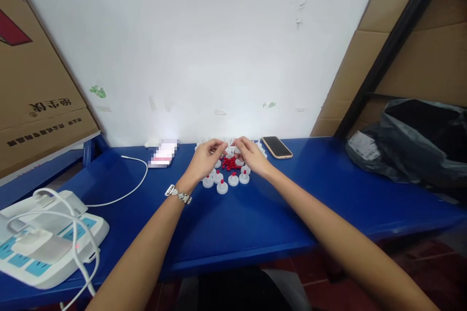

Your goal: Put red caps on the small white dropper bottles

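Note:
My left hand (206, 159), a metal bracelet on its wrist, is closed, thumb and fingers pinched together. What it holds, if anything, is too small to make out. Close by on the right, my right hand (252, 156) has its fingers closed around what looks like a white plastic cap (236, 150). Beneath and between the hands lies a pile of small red pieces (230, 163). Several round white caps with red tips, one of them a front cap (222, 187), stand in a loose arc before the pile. More white caps are partly hidden behind my hands.
A phone (277, 147) lies right of the caps on the blue table (233, 233); another lit phone (163, 153) lies left. A white power strip (54, 243) with cables fills the left front. Cardboard boxes (40, 87) and a dark plastic bag (379, 148) flank the sides.

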The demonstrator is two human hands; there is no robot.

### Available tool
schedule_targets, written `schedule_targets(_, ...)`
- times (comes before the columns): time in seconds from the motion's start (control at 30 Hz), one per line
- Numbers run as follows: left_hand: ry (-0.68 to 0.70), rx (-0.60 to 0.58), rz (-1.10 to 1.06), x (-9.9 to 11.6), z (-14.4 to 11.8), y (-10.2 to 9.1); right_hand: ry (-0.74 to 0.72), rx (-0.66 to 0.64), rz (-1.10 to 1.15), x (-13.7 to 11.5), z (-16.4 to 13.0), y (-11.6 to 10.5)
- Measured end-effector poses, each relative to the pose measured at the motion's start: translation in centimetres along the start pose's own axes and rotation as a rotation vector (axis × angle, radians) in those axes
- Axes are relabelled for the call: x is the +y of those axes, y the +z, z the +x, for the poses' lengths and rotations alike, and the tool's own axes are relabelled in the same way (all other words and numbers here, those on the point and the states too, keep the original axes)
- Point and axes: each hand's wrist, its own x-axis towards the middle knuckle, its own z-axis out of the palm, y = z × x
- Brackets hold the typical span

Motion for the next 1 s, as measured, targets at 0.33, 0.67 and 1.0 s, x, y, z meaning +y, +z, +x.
schedule_targets(0.33, 0.168, -0.314, 0.841, 0.2, 0.0, 1.9, -0.027, 0.099, -0.137, 1.4, -0.5, -1.7)
schedule_targets(0.67, 0.168, -0.258, 0.673, -0.5, 0.0, 1.3, -0.048, 0.055, -0.242, 0.6, -1.1, -1.1)
schedule_targets(1.0, 0.004, -0.102, -0.18, 0.5, -0.7, 0.6, -0.027, 0.1, -0.239, 0.1, -2.2, 0.1)
